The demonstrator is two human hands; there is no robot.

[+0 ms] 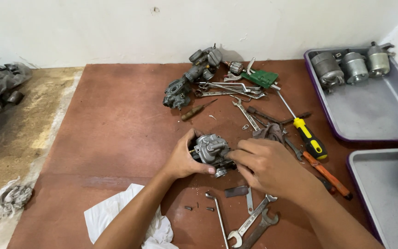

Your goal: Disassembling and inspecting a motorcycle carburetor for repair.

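Gripping a small grey metal carburetor (pixel 210 151) from both sides, the two hands meet just below the centre of the frame, above a reddish-brown board (pixel 116 129). The left hand (pixel 183 159) is clamped on the carburetor's left flank, thumb over the top and fingers curled beneath. The right hand (pixel 266 166) closes on its right side, fingertips pinched at the body; whether they hold a small part there cannot be determined, since the knuckles hide the contact.

Surrounding items:
- Lower centre: two crossed open-ended spanners (pixel 254 226) lie on the board just below the right hand, with a thin bent rod (pixel 219 216) and a few small screws (pixel 199 208) beside them.
- Lower left: a white cloth (pixel 111 216) sits under the left forearm.
- Right of centre: a yellow-and-black screwdriver (pixel 307 136) and an orange-handled tool (pixel 328 175) lie near the right wrist.
- Upper centre: a second, darker carburetor (pixel 178 92), more spanners (pixel 226 88) and a green circuit board (pixel 260 77) are grouped by the wall, well apart from the hands.
- Upper right: a purple-rimmed metal tray (pixel 328 124) holds three grey cylindrical motors (pixel 353 67).
- Lower right: a second tray (pixel 360 184) is cut off by the frame edge.
- Far left: a crumpled grey rag (pixel 12 198) rests on the bare floor.
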